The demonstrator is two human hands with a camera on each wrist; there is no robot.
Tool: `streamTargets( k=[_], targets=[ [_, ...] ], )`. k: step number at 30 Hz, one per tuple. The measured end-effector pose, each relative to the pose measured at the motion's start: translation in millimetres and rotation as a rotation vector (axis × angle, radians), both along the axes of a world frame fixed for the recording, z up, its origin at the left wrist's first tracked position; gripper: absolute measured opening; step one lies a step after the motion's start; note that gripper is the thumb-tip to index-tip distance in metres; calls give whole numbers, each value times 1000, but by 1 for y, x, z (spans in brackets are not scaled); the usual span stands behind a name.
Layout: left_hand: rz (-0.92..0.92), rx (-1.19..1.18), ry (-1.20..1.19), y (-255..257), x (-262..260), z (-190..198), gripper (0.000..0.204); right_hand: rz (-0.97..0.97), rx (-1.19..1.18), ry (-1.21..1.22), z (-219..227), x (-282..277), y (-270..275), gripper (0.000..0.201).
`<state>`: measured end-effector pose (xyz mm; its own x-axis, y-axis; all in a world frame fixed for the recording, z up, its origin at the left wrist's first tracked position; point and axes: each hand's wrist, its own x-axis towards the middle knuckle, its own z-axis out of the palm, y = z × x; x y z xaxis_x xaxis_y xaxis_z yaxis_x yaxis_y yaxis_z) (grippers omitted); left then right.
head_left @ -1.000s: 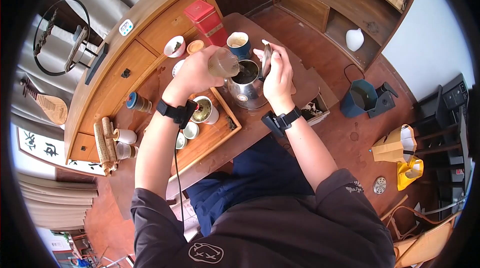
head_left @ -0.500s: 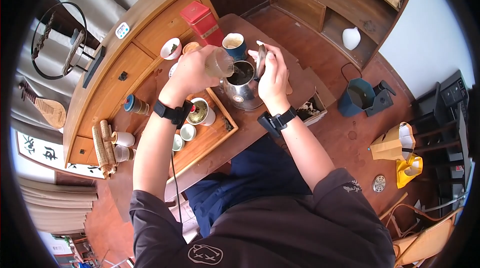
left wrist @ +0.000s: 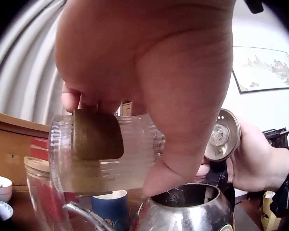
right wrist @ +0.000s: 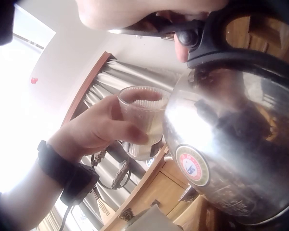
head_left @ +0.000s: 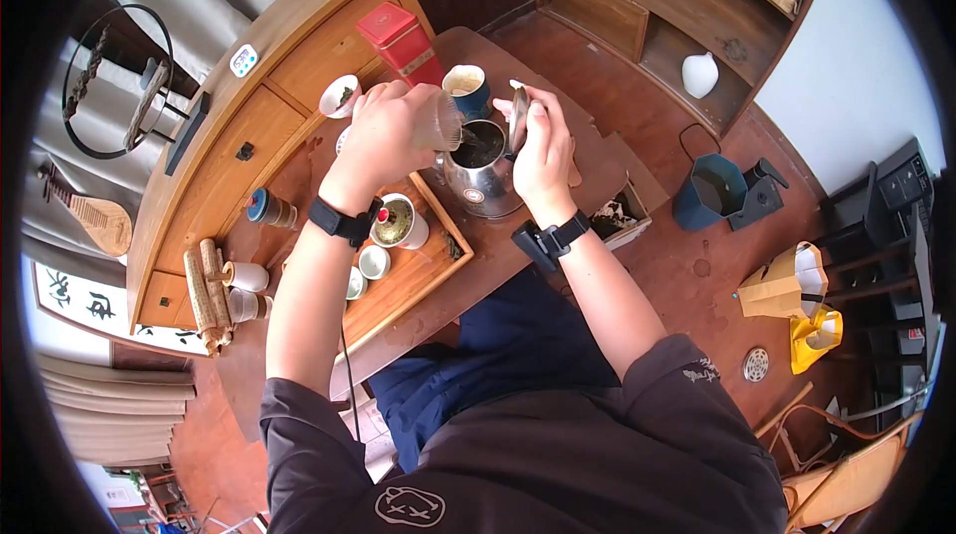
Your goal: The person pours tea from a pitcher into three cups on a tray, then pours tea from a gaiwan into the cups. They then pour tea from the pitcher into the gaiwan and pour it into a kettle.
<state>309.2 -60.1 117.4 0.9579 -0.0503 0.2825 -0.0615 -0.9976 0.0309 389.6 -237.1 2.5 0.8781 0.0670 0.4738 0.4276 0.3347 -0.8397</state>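
My left hand (head_left: 376,140) grips a ribbed clear glass (head_left: 438,120), tilted on its side above the mouth of a steel kettle (head_left: 480,191). In the left wrist view, pale liquid lies in the glass (left wrist: 135,166) under the fingers. Upright on the table, the kettle has its hinged lid (head_left: 518,120) raised. My right hand (head_left: 543,157) is at the lid and handle side, fingers round the raised lid. The right wrist view shows the glass (right wrist: 142,118) beside the kettle's shiny body (right wrist: 231,134).
A blue cup (head_left: 466,91) and red tin (head_left: 401,44) stand behind the kettle. Left of it, a wooden tray (head_left: 418,280) holds a lidded white cup (head_left: 400,223) and small cups (head_left: 374,262). An open box (head_left: 622,218) lies right of the kettle.
My left hand has turned, tipping the glass further over the kettle mouth. My right hand and the raised lid stay almost where they were. The head view has shifted slightly.
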Motion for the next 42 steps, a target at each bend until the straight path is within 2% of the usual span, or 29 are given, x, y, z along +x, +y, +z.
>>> streamTargets(
  k=[4, 6, 7, 9, 17, 20, 22, 26, 28, 30, 31, 32, 34, 35, 36, 39, 40, 42],
  targets=[
    [-6, 125, -10, -7, 1, -2, 72, 6, -24, 15, 3, -2, -3, 46],
    [-101, 285, -171, -8, 5, -9, 66, 22, -36, 35, 2, -2, -4, 45],
    [-102, 285, -171, -9, 8, -12, 66, 12, -27, 24, 1, -1, -3, 45],
    [-216, 433, -362, -15, 11, -14, 42, 4, -20, 13, -1, 0, -1, 44],
    [-277, 507, -378, -10, 9, -24, 44, 14, -10, 15, -1, 0, -1, 45],
    [-261, 450, -390, -5, 6, -24, 48, 55, 29, 18, -9, 5, 3, 46],
    [-171, 349, -371, 0, 1, -21, 54, 80, 67, 18, -15, 9, 6, 47],
    [-46, -87, -418, 16, -29, 1, 69, 74, 62, 8, -18, 11, 7, 47],
    [81, -50, -422, 43, -45, -3, 72, 111, 93, 7, -23, 17, 7, 47],
    [128, -535, -443, 67, -66, -11, 69, 168, 187, 21, -25, 18, 10, 48],
    [158, -711, -405, 78, -81, -14, 70, 175, 153, 12, -25, 21, 7, 48],
    [184, -709, -421, 85, -97, -15, 70, 182, 133, 11, -25, 21, 6, 48],
    [448, -833, -366, 98, -129, -16, 69, 168, 103, 22, -24, 22, 5, 49],
    [518, -840, -348, 109, -143, -23, 73, 163, 78, 33, -21, 21, 4, 51],
    [538, -841, -362, 116, -155, -30, 73, 156, 51, 42, -19, 20, 3, 52],
    [661, -612, -306, 134, -188, -60, 78, 130, -7, 67, -21, 24, 3, 60],
    [620, -521, -295, 138, -196, -71, 76, 128, -18, 75, -19, 24, 2, 61],
    [690, -623, -143, 127, -205, -68, 79, 124, -10, 78, -22, 28, 4, 63]
  ],
)
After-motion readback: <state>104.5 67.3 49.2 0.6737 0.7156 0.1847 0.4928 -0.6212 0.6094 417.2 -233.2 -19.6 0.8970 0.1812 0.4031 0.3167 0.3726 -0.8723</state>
